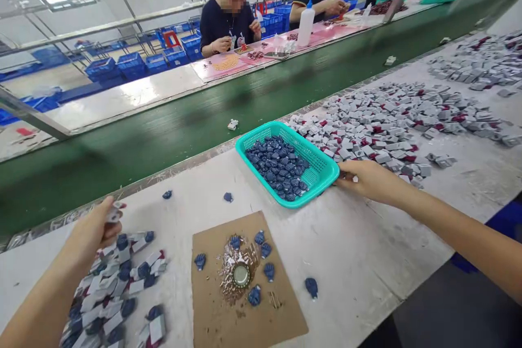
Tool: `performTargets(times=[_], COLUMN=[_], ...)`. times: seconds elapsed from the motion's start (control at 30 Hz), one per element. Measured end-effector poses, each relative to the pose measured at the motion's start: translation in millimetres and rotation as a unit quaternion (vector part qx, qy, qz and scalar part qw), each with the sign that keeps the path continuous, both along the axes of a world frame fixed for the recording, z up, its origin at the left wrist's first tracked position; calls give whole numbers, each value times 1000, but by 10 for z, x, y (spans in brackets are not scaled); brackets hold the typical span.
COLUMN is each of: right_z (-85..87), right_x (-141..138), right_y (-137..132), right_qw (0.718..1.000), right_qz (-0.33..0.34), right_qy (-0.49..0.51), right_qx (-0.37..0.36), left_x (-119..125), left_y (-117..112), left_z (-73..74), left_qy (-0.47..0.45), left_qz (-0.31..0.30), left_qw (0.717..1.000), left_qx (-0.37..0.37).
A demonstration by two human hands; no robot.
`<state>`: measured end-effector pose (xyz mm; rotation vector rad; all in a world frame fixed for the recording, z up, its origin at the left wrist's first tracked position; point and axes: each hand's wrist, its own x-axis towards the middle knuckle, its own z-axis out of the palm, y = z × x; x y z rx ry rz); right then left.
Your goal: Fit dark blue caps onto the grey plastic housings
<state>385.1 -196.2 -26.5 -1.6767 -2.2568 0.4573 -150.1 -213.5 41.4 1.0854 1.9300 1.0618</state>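
1. Two bare hands work at a white bench [367, 261]: the left hand [92, 231] pinches a small grey-white piece [115, 212], seemingly plastic, above a pile of grey-and-blue pieces [118, 288].
2. Right hand [367, 178], fingers curled, grips the teal plastic mesh basket [322, 166] of dark blue parts [279, 167].

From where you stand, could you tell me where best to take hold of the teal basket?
Probably by the rim of the basket at its near-right corner, from the right, where the right hand already rests. The raised lip gives purchase, and that side avoids the blue parts inside.
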Motion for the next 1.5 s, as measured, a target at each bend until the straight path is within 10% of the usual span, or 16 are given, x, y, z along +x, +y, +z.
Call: performTargets(times=[0.1,0.43,1.13,1.33,1.5], right_z=[-75,-116,301,372,207], right_x=[17,-60,-96,-1054,-1924], right_y=[-88,-216,-454,-901,-1083], right_qw=[999,998,996,986,949], right_qz=[-24,-9,48,136,275], right_qy=[-12,-33,-68,84,132], right_qx=[21,46,-10,-37,81], left_x=[185,833,1199,1318,1354], left_y=[-520,-1605,-1932,-1983,-2001], left_z=[47,-250,-483,-433,-466], left_qy=[-141,-273,-353,-426,-469], left_qz=[53,42,22,84,87], left_qw=[983,961,935,900,879], left_qx=[-108,-29,-39,-27,-11])
